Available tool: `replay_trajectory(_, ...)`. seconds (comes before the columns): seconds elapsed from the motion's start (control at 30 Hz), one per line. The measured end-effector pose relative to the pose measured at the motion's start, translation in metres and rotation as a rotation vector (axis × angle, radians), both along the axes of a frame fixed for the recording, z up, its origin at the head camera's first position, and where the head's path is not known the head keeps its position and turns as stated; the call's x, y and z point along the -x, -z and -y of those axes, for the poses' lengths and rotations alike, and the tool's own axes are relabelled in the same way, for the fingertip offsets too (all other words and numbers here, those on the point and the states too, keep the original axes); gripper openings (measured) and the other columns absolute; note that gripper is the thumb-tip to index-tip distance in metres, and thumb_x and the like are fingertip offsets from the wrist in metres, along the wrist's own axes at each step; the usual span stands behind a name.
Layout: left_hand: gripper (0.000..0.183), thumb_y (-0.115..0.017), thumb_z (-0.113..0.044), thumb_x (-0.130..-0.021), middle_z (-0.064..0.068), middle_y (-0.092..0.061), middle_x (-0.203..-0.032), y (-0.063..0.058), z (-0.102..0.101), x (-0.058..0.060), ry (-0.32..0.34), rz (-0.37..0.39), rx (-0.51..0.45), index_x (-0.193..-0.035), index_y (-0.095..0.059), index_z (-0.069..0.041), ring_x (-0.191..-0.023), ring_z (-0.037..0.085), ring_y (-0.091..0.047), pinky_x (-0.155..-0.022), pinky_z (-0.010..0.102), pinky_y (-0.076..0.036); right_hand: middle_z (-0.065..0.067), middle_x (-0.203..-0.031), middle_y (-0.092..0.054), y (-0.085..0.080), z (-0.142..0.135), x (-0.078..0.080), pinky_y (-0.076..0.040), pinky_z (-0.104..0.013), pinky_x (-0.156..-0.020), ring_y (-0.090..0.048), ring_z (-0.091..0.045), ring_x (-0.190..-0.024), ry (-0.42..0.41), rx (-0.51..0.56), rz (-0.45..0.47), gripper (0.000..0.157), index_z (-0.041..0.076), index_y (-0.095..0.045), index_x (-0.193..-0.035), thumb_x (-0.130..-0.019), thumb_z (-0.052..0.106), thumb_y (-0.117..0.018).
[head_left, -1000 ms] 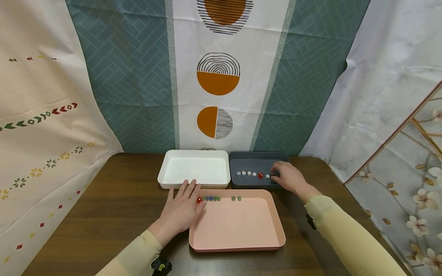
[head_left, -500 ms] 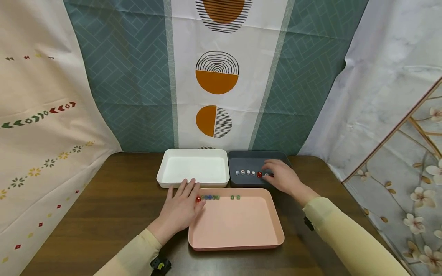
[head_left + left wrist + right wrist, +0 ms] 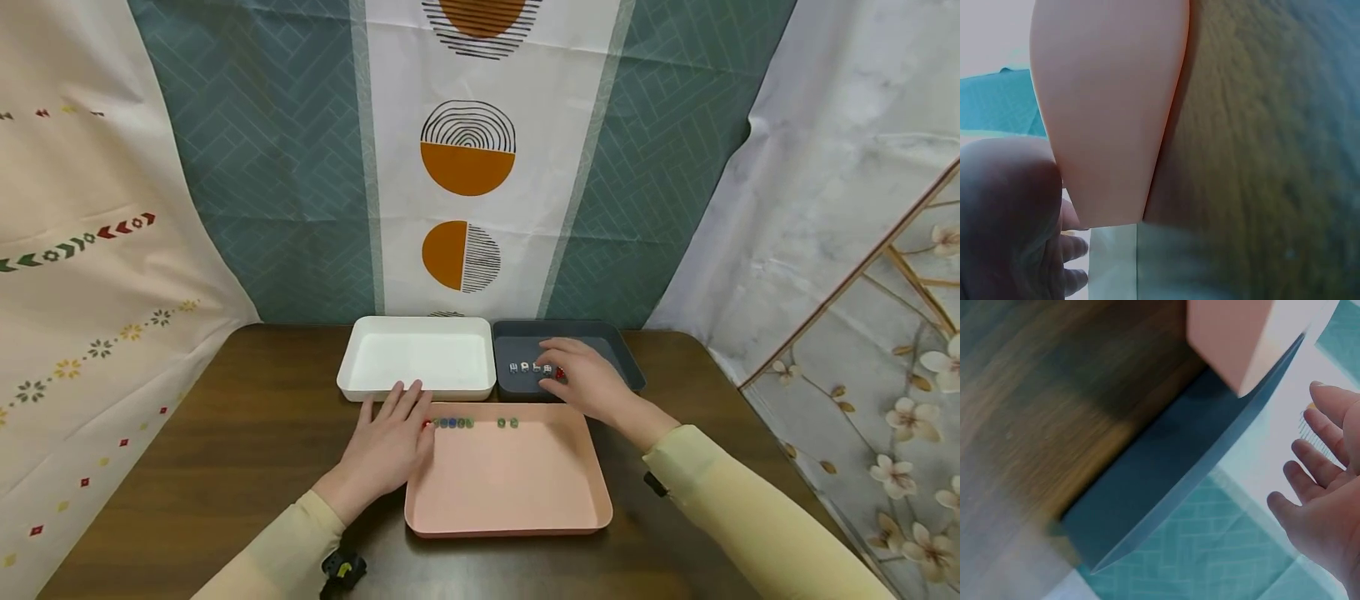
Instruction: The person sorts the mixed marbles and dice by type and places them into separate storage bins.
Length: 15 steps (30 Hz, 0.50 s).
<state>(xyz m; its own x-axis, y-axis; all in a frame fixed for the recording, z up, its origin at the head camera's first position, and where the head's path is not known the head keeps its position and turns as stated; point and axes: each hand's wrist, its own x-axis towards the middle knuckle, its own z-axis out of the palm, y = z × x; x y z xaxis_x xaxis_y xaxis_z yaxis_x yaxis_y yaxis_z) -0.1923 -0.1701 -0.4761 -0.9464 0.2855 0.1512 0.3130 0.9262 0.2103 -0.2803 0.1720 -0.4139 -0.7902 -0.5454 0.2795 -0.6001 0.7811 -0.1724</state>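
My left hand (image 3: 382,458) lies with straight, spread fingers over the left rim of the pink tray (image 3: 510,492). Its thumb is beside a red die (image 3: 427,424) at the end of a row of small green and blue dice (image 3: 452,423). My right hand (image 3: 588,387) hovers over the dark tray (image 3: 615,354), thumb and fingers apart around a red die (image 3: 560,372). Several clear-white dice (image 3: 525,367) line up left of that die. In the right wrist view, the loosely bent fingers (image 3: 1316,462) show nothing between them. The hand hides dice farther right.
A white tray (image 3: 420,358) stands left of the dark one, behind the pink tray. Two green dice (image 3: 507,423) sit apart from the others in the pink tray. All three trays are on a brown wooden table (image 3: 247,467), with patterned cloths (image 3: 300,167) hanging behind.
My right hand has moved left along the row of dice and now covers the dice at its right end. My left hand stays at the pink tray's rim. The head view has tilted slightly.
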Motion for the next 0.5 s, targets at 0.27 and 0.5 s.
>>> replay_trajectory(0.27,0.060,-0.048,-0.036,-0.117,0.018,-0.036,-0.177,-0.006,0.011,-0.006,0.007,-0.038,0.009,-0.168,-0.046,-0.005,-0.165,0.043,-0.027,-0.125,0.078,-0.020,-0.013,-0.156,-0.062,-0.010,0.026,-0.008,-0.048,-0.054,-0.118,-0.054,-0.037,-0.148,-0.065,-0.004,-0.005,0.032,0.009,-0.079,-0.128,-0.098,0.019,-0.088)
replay_trajectory(0.5,0.063,-0.053,-0.041,-0.116,0.017,-0.035,-0.177,-0.007,0.022,-0.013,0.015,-0.047,0.037,-0.168,-0.046,-0.006,-0.165,0.042,-0.028,-0.125,0.076,-0.021,-0.012,-0.156,-0.062,-0.010,0.047,-0.015,-0.044,-0.052,-0.122,-0.054,-0.036,-0.148,-0.138,-0.003,0.022,0.029,0.009,-0.080,-0.125,-0.099,0.020,-0.087)
